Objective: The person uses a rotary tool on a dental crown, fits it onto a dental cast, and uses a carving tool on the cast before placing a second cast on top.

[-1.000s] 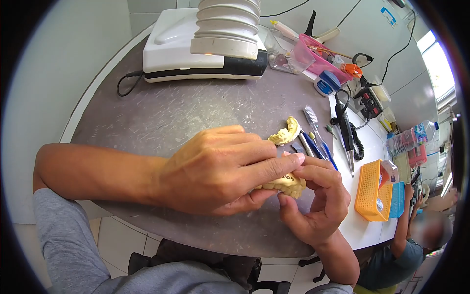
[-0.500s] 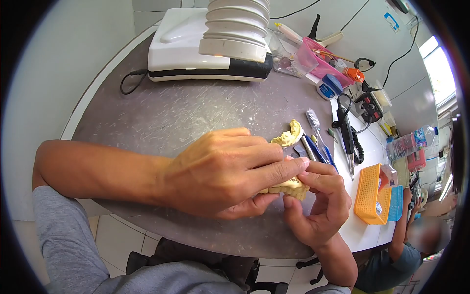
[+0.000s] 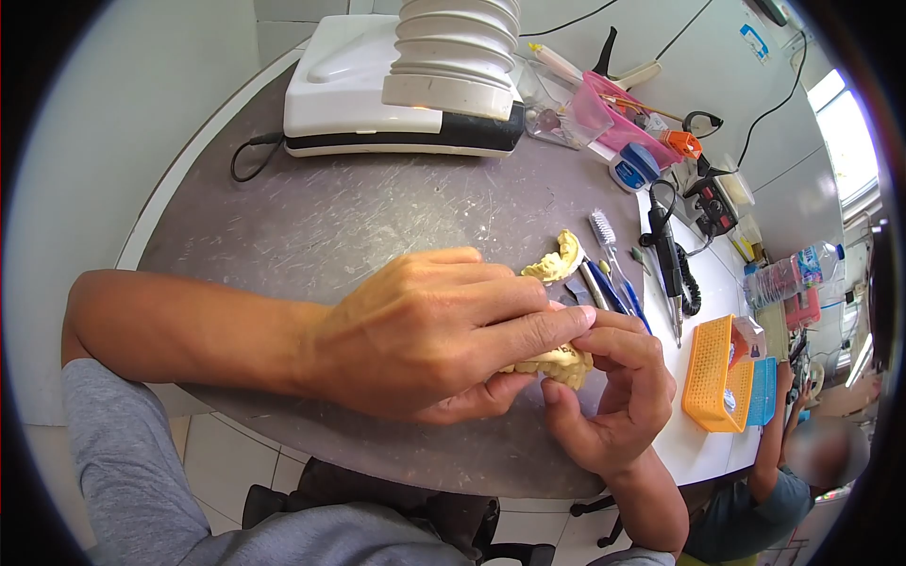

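Observation:
My left hand (image 3: 434, 335) is wrapped round a pale yellow dental cast (image 3: 564, 366), its thumb and fingers pressed on the left part of it. At the cast's right end, my right hand (image 3: 618, 391) has its fingers curled, with the index fingertip close to my left fingertips; the thumb is just below the cast. Whatever lies between the fingertips is hidden. A second yellow cast piece (image 3: 559, 258) rests on the grey table (image 3: 330, 217) just beyond my hands, beside a toothbrush (image 3: 613, 247) and several slim tools.
At the back stands a white machine (image 3: 354, 85) under a ribbed hose (image 3: 458, 57). To the right are a pink basket (image 3: 609, 123), a blue-lidded jar (image 3: 634, 167), a black handpiece (image 3: 668, 264), an orange basket (image 3: 706, 377) and a bottle (image 3: 788, 274). A person (image 3: 755, 509) sits at far right.
My right thumb has shifted slightly left and come off the cast's lower edge, and the cast has tilted a little. My left hand has hardly moved.

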{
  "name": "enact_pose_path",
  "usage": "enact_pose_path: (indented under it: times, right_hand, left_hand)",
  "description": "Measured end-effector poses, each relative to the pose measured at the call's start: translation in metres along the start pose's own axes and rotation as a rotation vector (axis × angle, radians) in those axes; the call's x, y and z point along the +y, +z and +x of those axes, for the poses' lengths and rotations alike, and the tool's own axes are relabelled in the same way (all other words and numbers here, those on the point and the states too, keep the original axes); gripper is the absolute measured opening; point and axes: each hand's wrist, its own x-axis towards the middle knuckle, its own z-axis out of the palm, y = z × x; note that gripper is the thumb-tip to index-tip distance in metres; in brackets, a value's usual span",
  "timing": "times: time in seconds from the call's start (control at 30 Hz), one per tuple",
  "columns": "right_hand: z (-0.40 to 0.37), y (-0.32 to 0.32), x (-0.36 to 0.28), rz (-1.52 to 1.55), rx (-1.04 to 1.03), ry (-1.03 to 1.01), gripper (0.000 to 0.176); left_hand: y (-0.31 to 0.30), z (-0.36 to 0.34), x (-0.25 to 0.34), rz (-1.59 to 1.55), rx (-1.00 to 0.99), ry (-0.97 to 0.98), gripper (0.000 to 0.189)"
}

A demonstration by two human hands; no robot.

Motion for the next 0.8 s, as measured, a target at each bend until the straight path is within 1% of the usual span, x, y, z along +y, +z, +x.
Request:
enact_pose_path:
  times: [0.1, 0.17, 0.2, 0.27, 0.3, 0.37, 0.4, 0.47, 0.5, 0.57, 0.6, 0.67, 0.7, 0.77, 0.8]
  right_hand:
    - [0.0, -0.002, -0.001, 0.012, -0.037, 0.004, 0.042]
    - [0.0, -0.001, 0.0, 0.168, -0.029, 0.024, 0.045]
    - [-0.001, -0.001, -0.001, 0.166, -0.031, 0.02, 0.045]
    - [-0.003, -0.001, -0.004, 0.168, -0.002, 0.055, 0.047]
    - [-0.003, -0.001, -0.004, 0.165, -0.007, 0.052, 0.047]
    - [-0.002, -0.001, -0.003, 0.062, -0.007, -0.005, 0.051]
    - [0.0, -0.002, -0.003, 0.059, -0.013, -0.005, 0.051]
    - [0.004, -0.004, -0.005, -0.005, -0.052, -0.027, 0.059]
    - [0.004, -0.004, -0.005, -0.007, -0.06, -0.024, 0.059]
    - [0.002, -0.004, -0.005, -0.028, -0.092, 0.043, 0.065]
    - [-0.001, -0.003, -0.006, -0.03, -0.1, 0.044, 0.065]
    - [-0.005, 0.0, -0.006, 0.139, -0.063, 0.216, 0.067]
    - [-0.004, 0.003, -0.007, 0.137, -0.07, 0.217, 0.067]
    - [-0.003, 0.005, -0.01, 0.345, -0.018, 0.337, 0.068]
    - [-0.001, 0.005, -0.01, 0.342, -0.026, 0.341, 0.068]
  left_hand:
    - [-0.004, 0.002, 0.004, -0.014, -0.03, -0.033, 0.067]
    - [-0.004, 0.005, 0.006, -0.288, 0.005, -0.188, 0.056]
    - [-0.005, 0.005, 0.008, -0.287, 0.009, -0.185, 0.056]
    - [-0.008, 0.005, 0.013, -0.794, -0.026, -0.533, 0.046]
    - [-0.009, 0.006, 0.015, -0.794, -0.02, -0.53, 0.046]
    - [-0.01, 0.008, 0.018, -1.122, 0.015, -0.832, 0.042]
    - [-0.01, 0.008, 0.018, -1.127, 0.02, -0.83, 0.042]
    - [-0.01, 0.007, 0.017, -1.247, 0.045, -0.955, 0.04]
    - [-0.009, 0.006, 0.016, -1.254, 0.051, -0.956, 0.04]
    - [-0.007, 0.003, 0.012, -1.333, 0.068, -1.025, 0.039]
    - [-0.006, 0.003, 0.011, -1.339, 0.075, -1.024, 0.039]
    - [-0.004, 0.002, 0.009, -1.335, 0.092, -1.02, 0.041]
    - [-0.003, 0.003, 0.008, -1.34, 0.1, -1.019, 0.041]
    - [-0.002, 0.003, 0.007, -1.346, 0.082, -1.03, 0.043]
    - [-0.002, 0.003, 0.006, -1.353, 0.089, -1.032, 0.043]
